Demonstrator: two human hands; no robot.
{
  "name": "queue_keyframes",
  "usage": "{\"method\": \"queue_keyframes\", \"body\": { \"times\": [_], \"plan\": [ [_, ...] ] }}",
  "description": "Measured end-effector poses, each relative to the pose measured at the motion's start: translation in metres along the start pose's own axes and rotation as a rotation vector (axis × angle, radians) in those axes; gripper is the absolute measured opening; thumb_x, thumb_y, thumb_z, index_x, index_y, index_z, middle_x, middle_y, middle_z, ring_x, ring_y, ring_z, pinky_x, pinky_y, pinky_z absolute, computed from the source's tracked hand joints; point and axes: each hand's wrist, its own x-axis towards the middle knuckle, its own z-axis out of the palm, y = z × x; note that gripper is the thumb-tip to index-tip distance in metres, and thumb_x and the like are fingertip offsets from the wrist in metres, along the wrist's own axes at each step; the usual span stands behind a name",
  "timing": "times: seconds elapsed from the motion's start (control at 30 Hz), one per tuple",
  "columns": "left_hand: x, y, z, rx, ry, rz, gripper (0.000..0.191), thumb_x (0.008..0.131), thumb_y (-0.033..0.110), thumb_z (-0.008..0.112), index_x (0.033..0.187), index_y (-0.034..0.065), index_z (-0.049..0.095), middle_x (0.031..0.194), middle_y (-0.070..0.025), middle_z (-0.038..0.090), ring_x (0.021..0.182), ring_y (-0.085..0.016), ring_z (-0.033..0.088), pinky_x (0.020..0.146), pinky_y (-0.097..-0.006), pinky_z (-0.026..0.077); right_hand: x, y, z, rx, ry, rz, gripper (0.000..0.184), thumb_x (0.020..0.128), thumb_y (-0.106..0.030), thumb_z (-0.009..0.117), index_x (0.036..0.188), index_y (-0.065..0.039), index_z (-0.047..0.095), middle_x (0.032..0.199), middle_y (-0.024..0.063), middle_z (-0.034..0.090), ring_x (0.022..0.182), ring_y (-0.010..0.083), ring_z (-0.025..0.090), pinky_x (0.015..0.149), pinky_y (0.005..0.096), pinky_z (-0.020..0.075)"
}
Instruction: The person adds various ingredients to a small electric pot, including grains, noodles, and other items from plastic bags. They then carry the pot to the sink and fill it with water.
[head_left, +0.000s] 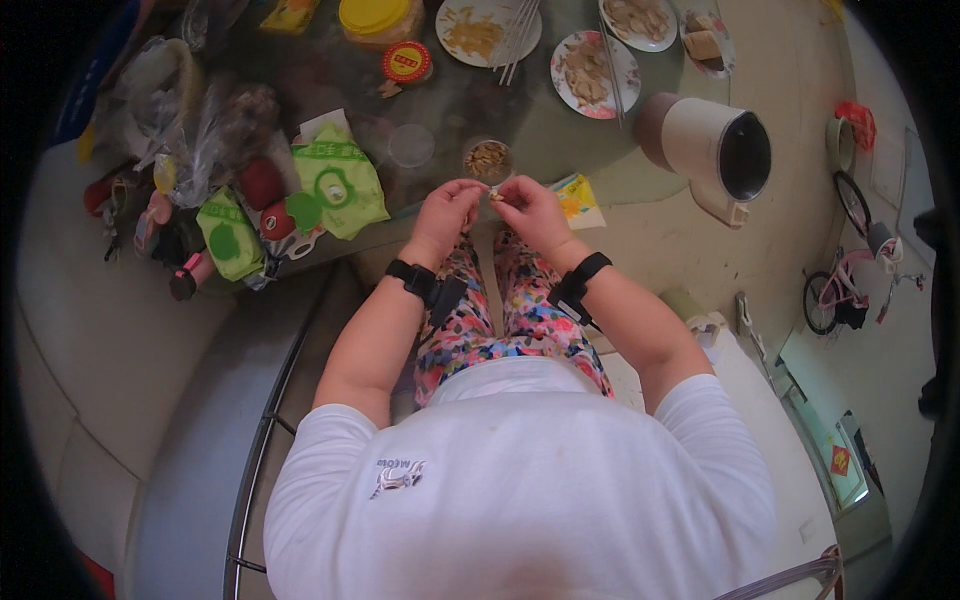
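Observation:
My left hand (450, 212) and my right hand (535, 213) meet over the near edge of the glass-topped table (517, 124). Between their fingertips is a small pale piece (494, 194), too small to name for sure. The right thumb and finger pinch it, and the left fingertips are against its other side. Just beyond the hands stands a small clear tub (511, 154) with brown, nut-like pieces (486, 159) inside. A round clear lid (411, 145) lies to its left. A yellow-and-white packet (580, 201) lies beside my right hand.
A pitcher-like appliance with a dark opening (694, 142) is at the right. Farther back are plates of sliced food (587, 75), chopsticks (517, 37) and a red-lidded jar (406, 62). Green packets (341, 180) and plastic bags (161, 112) crowd the left. A pink bicycle (840, 289) stands beyond.

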Motion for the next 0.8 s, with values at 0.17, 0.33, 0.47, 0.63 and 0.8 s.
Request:
{"method": "queue_keyframes", "body": {
  "times": [0.17,0.33,0.47,0.63,0.8],
  "plan": [
    [-0.007,-0.002,0.000,0.362,0.030,0.168,0.019,0.086,0.019,0.070,0.096,0.0036,0.066,0.076,0.0053,0.058,0.063,-0.004,0.049,0.053,-0.0188,0.041,0.001,0.003,0.002,-0.008,-0.061,0.045,0.016,0.084,-0.009,0.067,0.097,-0.002,0.060,0.084,0.0018,0.064,0.076,0.0079,0.059,0.068,0.0238,0.0497],
    [-0.009,-0.002,-0.010,0.411,0.032,0.158,0.021,0.085,0.021,0.071,0.094,0.0029,0.067,0.078,0.0034,0.061,0.064,-0.004,0.051,0.056,-0.0202,0.042,0.000,0.010,0.006,0.142,-0.140,0.109,0.017,0.087,-0.010,0.066,0.101,-0.001,0.061,0.090,0.0000,0.064,0.079,0.0059,0.059,0.070,0.0217,0.0493],
    [-0.011,-0.004,-0.016,0.387,0.024,0.159,0.022,0.089,0.024,0.066,0.096,0.0028,0.065,0.074,0.0040,0.057,0.061,-0.004,0.050,0.053,-0.0204,0.040,0.003,-0.002,0.008,0.111,-0.166,0.143,0.018,0.086,-0.011,0.066,0.101,0.000,0.062,0.090,0.0032,0.066,0.081,0.0092,0.062,0.072,0.0240,0.0506],
    [0.004,-0.012,-0.047,0.090,0.357,0.025,0.031,0.092,0.033,0.060,0.098,0.0027,0.065,0.067,0.0034,0.052,0.057,-0.006,0.046,0.050,-0.0206,0.035,-0.019,-0.092,0.007,0.642,-0.324,0.241,0.014,0.086,-0.005,0.065,0.099,0.000,0.061,0.091,0.0070,0.067,0.082,0.0137,0.064,0.074,0.0277,0.0529],
    [0.041,-0.031,-0.094,0.328,0.620,-0.018,0.040,0.087,0.038,0.065,0.092,-0.0011,0.066,0.070,-0.0002,0.059,0.057,-0.012,0.053,0.055,-0.0269,0.043,-0.051,-0.202,-0.004,0.973,-1.007,-0.139,0.014,0.079,-0.005,0.072,0.092,-0.001,0.068,0.087,0.0065,0.068,0.076,0.0141,0.064,0.068,0.0272,0.0504]
  ]
}}
